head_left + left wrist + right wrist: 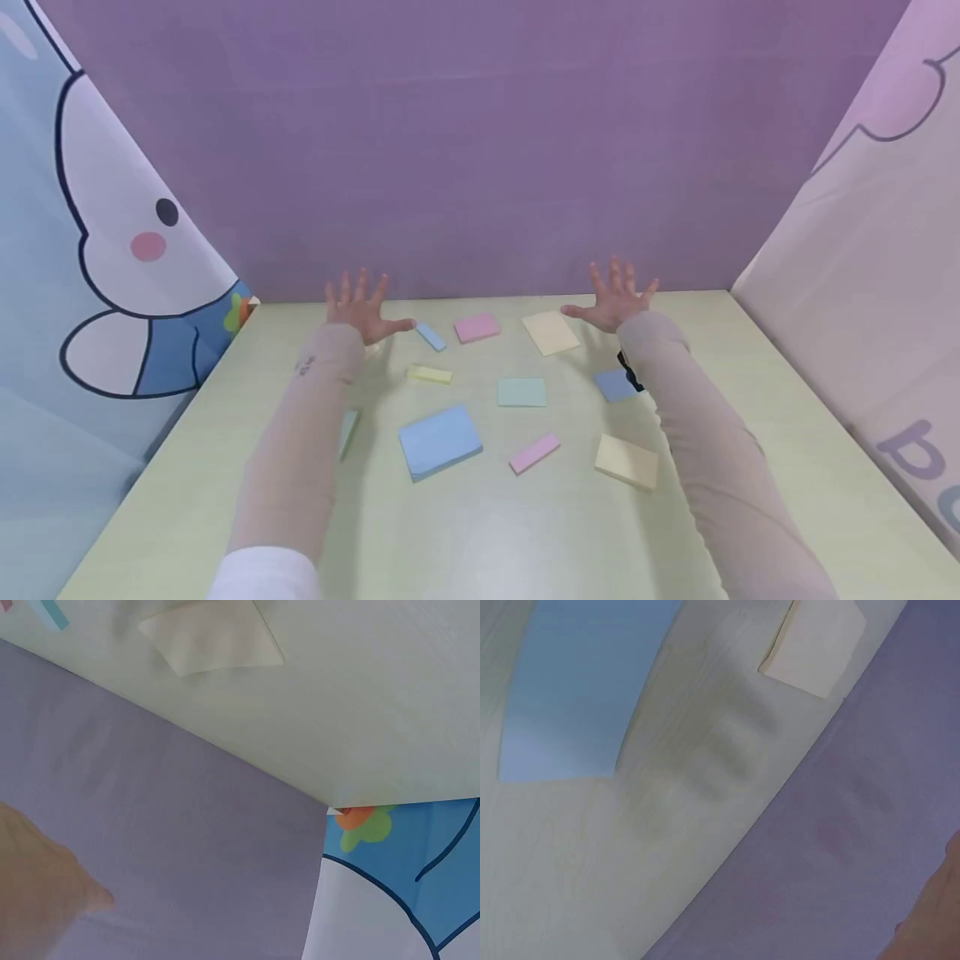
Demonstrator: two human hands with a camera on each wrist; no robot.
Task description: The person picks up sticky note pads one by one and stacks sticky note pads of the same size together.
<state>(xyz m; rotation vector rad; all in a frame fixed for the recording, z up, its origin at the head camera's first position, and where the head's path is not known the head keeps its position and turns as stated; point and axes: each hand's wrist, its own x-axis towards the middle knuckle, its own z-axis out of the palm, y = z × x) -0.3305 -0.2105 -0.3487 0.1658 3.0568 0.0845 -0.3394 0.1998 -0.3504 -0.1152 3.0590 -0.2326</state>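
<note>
Both hands are held up over the far part of the table with fingers spread, and neither holds anything. My left hand (pixel 363 315) is nearest a narrow blue sticky-note pad (pixel 431 337), close to the thumb tip in the head view. Below that hand lies a cream pad (pixel 217 637), mostly hidden by the sleeve from the head. My right hand (pixel 613 304) spreads beside a cream square pad (pixel 551 332), its thumb pointing at it. A blue pad (pixel 617 385) is partly covered by the right forearm. At the wrist views' edges, only part of each hand shows.
Several more pads lie scattered on the pale table (pixel 480 542): pink (pixel 477 327), yellow (pixel 430 374), mint (pixel 522 392), large blue (pixel 441 442), narrow pink (pixel 535 454), cream (pixel 627 462) and green (pixel 348 433). A purple cloth (pixel 480 150) stands behind; printed cloths flank both sides.
</note>
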